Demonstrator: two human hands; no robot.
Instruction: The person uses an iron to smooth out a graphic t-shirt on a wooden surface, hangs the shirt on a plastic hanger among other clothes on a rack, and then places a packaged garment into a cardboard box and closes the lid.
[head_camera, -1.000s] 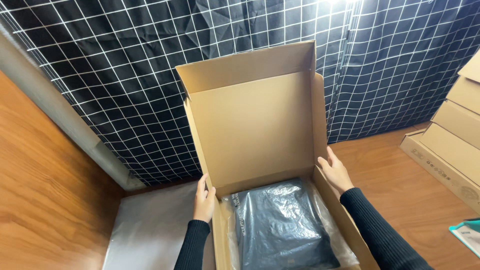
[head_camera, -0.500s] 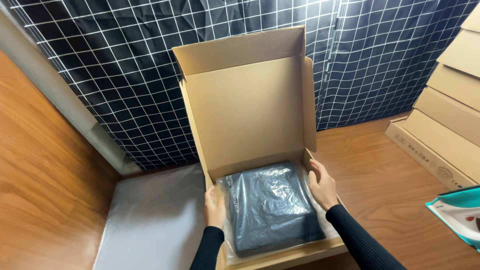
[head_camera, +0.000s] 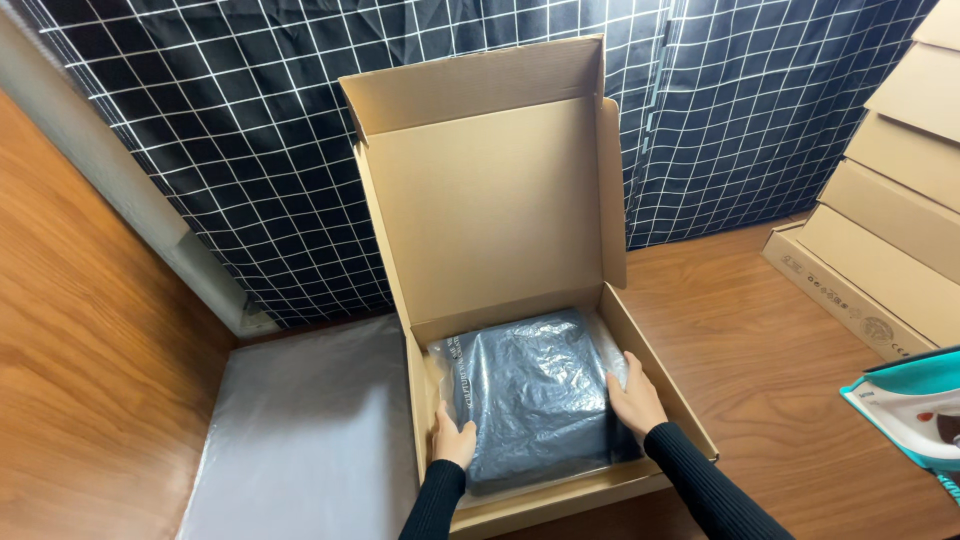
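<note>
An open brown cardboard box (head_camera: 660, 375) stands on the wooden table with its lid upright. Inside lies a dark folded item in a clear plastic bag (head_camera: 535, 390). My left hand (head_camera: 453, 438) rests on the bag's near left edge, inside the box. My right hand (head_camera: 633, 400) presses flat on the bag's right edge, next to the box's right wall. Both arms wear black sleeves.
A grey sheet (head_camera: 300, 440) lies left of the box. A stack of flat cardboard boxes (head_camera: 880, 220) stands at the right. A teal and white object (head_camera: 915, 405) pokes in at the right edge. A black curtain with a white grid (head_camera: 250, 130) hangs behind.
My hands have moved from the box's side walls down onto the bagged item's edges. The view has pulled back so more of the box's front shows.
</note>
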